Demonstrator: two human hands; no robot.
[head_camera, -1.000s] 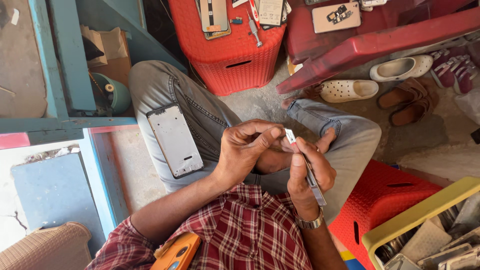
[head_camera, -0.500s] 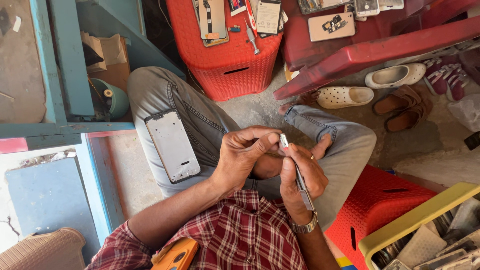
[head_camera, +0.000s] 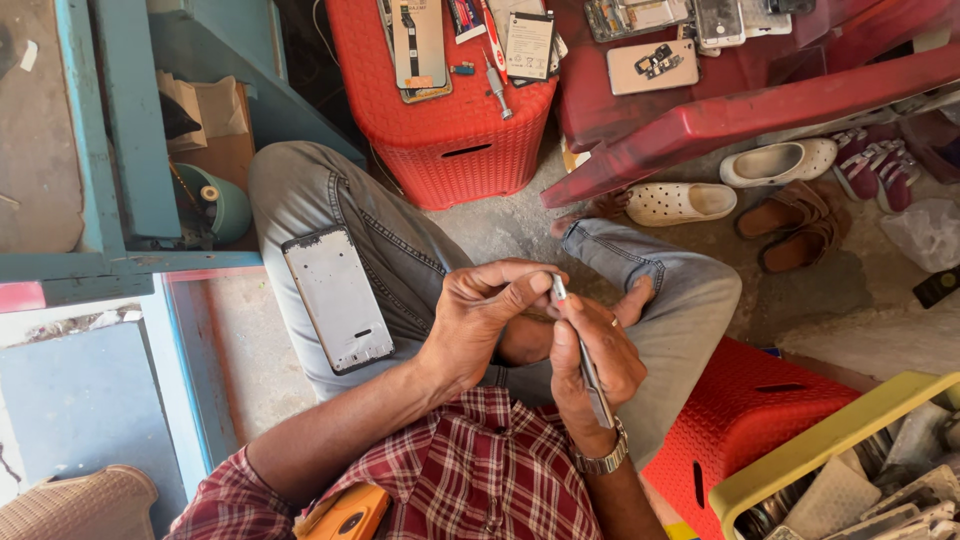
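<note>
The right hand (head_camera: 592, 365) gripped a slim grey metal tool (head_camera: 580, 350); the left hand (head_camera: 480, 320) pinched closed fingers at its tip, over the lap. The silver phone frame (head_camera: 337, 298) balanced on the thigh could slide off if the leg shifted.

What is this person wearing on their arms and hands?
Both forearms are bare below short sleeves of a red, white and dark plaid shirt. The right hand has a metal link wristwatch at the wrist and a thin ring on one finger. The left hand shows no ring or glove.
</note>
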